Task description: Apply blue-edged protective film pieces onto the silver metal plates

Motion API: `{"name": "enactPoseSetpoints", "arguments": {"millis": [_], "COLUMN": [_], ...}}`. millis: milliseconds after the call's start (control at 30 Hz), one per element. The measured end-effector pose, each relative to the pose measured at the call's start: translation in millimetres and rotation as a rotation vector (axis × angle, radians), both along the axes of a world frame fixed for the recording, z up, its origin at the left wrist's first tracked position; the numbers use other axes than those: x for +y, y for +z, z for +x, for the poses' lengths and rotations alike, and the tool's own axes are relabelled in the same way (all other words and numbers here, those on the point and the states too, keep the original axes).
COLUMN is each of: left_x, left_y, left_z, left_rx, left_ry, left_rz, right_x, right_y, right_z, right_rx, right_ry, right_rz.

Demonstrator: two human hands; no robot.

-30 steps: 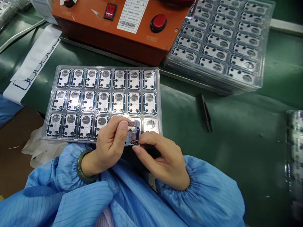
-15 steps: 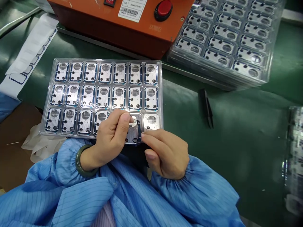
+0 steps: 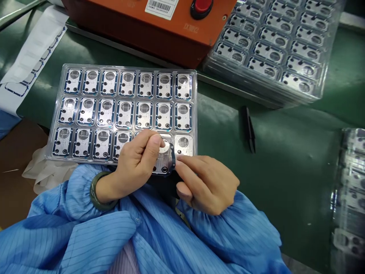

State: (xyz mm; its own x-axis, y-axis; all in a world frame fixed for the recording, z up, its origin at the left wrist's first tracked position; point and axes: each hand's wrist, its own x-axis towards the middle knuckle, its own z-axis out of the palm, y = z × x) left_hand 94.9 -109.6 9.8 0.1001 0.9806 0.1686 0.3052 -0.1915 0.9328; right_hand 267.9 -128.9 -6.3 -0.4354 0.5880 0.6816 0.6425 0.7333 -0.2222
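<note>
My left hand (image 3: 135, 163) pinches a small metal plate with a dark blue border (image 3: 164, 160) between thumb and fingers, just above the bottom row of a clear plastic tray (image 3: 122, 67). A pale round patch shows on the plate under my thumb tip. My right hand (image 3: 207, 184) lies to its right, with the fingertips against the plate's right edge. The tray holds similar plates in 3 rows. My hands and the held plate hide the tray's bottom-row pockets beneath them.
Black tweezers (image 3: 250, 129) lie on the green bench mat (image 3: 285, 152) right of the tray. Stacked trays of plates (image 3: 273, 49) stand behind, an orange box with a red button (image 3: 137, 26) at the back, and a white strip (image 3: 32, 49) on the left.
My right hand has slid rightward, from pinching the plate's lower edge to touching its right edge. The plate has turned slightly. The whole view has shifted a little as my head moved.
</note>
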Motion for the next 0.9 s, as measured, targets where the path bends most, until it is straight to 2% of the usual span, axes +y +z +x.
{"name": "enactPoseSetpoints", "arguments": {"millis": [167, 367, 600, 900], "left_x": [-1.3, -1.3, -1.5, -3.0], "left_y": [-1.3, -4.8, -2.8, -5.8], "left_z": [-0.8, -0.6, -0.3, -1.4], "left_rx": [-0.017, -0.072, -0.085, -0.122], "left_ry": [0.046, 0.101, 0.062, -0.008], "left_rz": [-0.034, -0.041, -0.026, 0.019], "right_x": [-2.4, -1.4, 3.2, 4.2], "right_y": [-3.8, 11.8, 24.4, 25.4], "right_z": [0.1, -13.3, -18.4, -15.5], "right_rx": [0.186, 0.376, 0.386, 0.466], "right_ry": [-0.071, -0.046, 0.038, 0.092], "right_rz": [-0.052, -0.399, -0.703, -0.870]}}
